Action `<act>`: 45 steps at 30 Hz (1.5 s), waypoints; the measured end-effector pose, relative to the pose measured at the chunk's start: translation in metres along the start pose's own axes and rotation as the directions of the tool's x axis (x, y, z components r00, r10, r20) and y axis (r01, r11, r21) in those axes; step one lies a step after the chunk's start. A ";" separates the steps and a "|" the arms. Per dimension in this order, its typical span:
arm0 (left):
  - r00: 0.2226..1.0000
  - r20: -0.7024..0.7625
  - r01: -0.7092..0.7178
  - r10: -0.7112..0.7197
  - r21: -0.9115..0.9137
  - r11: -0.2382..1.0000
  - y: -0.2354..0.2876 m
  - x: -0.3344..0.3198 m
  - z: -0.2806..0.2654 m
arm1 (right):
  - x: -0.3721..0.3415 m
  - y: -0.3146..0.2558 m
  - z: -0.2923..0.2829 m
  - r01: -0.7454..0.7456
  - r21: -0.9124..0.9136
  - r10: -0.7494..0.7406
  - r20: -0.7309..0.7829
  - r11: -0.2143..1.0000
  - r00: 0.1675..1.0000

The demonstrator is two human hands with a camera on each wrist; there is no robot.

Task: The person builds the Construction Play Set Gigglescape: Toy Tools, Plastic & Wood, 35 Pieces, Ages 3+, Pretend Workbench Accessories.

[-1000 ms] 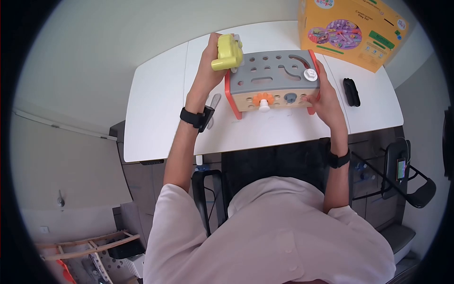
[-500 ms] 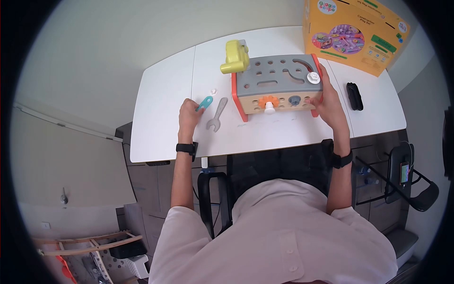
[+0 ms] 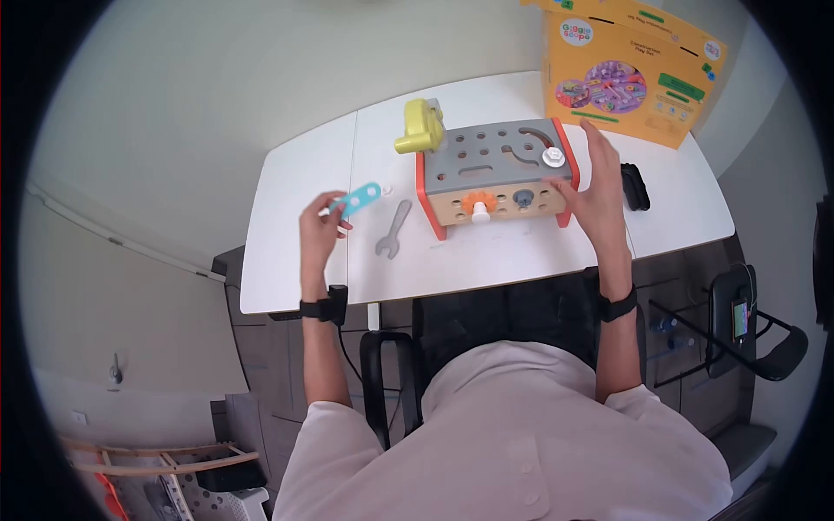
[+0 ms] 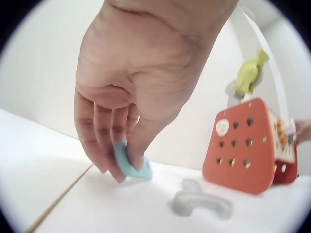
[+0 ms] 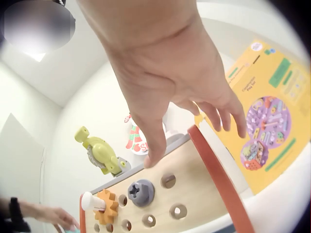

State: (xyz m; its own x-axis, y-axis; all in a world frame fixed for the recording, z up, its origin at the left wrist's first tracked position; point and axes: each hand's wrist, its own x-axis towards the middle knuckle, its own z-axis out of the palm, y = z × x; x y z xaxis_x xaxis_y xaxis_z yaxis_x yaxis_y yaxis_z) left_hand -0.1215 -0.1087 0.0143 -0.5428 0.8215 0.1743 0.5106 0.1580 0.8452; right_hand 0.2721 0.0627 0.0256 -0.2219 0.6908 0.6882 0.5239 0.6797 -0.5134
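Observation:
My left hand (image 3: 319, 230) pinches one end of a turquoise strip with holes (image 3: 364, 196) between thumb and fingers, low over the table at the left. Just past the strip's far end lies a small white nut (image 3: 387, 190). A grey toy wrench (image 3: 396, 227) is flat on the table to the right of this hand. At the toy workbench's (image 3: 508, 174) right end, my right hand (image 3: 599, 204) has its fingers spread, holding nothing, its thumb close to the upper front edge. On the bench front sit an orange gear with a white peg (image 3: 480, 213) and a grey bolt (image 5: 141, 192).
A yellow-green toy power tool (image 3: 420, 130) stands at the bench's left end. A white hex piece (image 3: 553, 157) sits on the bench top. Behind it is a yellow box (image 3: 643, 56). A black case (image 3: 636, 187) lies right of my right hand.
My left hand has left the yellow-green tool, come down to the turquoise strip, and picked it up, drawing it slightly left. My right hand has loosened from the workbench's right end.

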 end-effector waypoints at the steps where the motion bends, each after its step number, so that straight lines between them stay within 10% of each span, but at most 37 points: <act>1: 0.996 0.018 -0.082 0.082 -0.033 0.996 0.023 -0.007 -0.006 | 0.001 -0.009 -0.004 0.084 -0.007 -0.084 -0.068 0.996 0.994; 4: 0.989 0.081 -0.112 0.125 -0.148 0.983 0.076 -0.014 0.009 | 0.000 -0.029 0.004 0.089 0.362 -0.143 0.124 0.928 0.982; 13: 0.985 0.156 0.012 0.075 -0.495 0.869 0.093 0.014 0.096 | -0.010 -0.065 0.057 0.026 0.525 -0.229 0.327 0.851 0.917; 22: 0.989 0.035 -0.124 0.143 -0.325 0.938 0.076 0.025 0.103 | 0.007 -0.047 0.085 0.191 0.318 -0.248 0.149 0.929 0.957; 24: 0.945 0.021 -0.327 0.327 0.124 0.937 0.075 0.024 0.099 | 0.009 -0.045 0.085 0.164 0.352 -0.232 0.162 0.922 0.959; 39: 0.982 0.085 -0.125 0.166 -0.360 0.924 0.037 0.033 0.098 | 0.033 -0.031 0.093 0.132 0.291 -0.204 0.234 0.948 0.950; 41: 0.997 0.036 -0.057 0.067 -0.236 0.970 0.029 0.038 0.087 | 0.035 -0.033 0.095 0.120 0.303 -0.200 0.251 0.945 0.947; 43: 0.931 -0.065 -0.329 0.359 0.276 0.903 -0.008 0.051 0.084 | 0.035 -0.034 0.099 0.113 0.298 -0.193 0.255 0.948 0.947; 45: 0.977 0.045 -0.212 0.209 0.338 0.917 -0.026 0.054 0.078 | 0.036 -0.034 0.106 0.112 0.300 -0.195 0.262 0.947 0.945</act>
State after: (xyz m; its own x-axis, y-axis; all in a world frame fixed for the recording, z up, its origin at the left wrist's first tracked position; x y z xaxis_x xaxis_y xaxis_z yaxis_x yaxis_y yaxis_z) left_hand -0.1118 -0.0257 -0.0382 -0.3937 0.8601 0.3243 0.8087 0.1564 0.5671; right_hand 0.1593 0.0908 0.0139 -0.5271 0.5852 0.6162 0.2248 0.7953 -0.5630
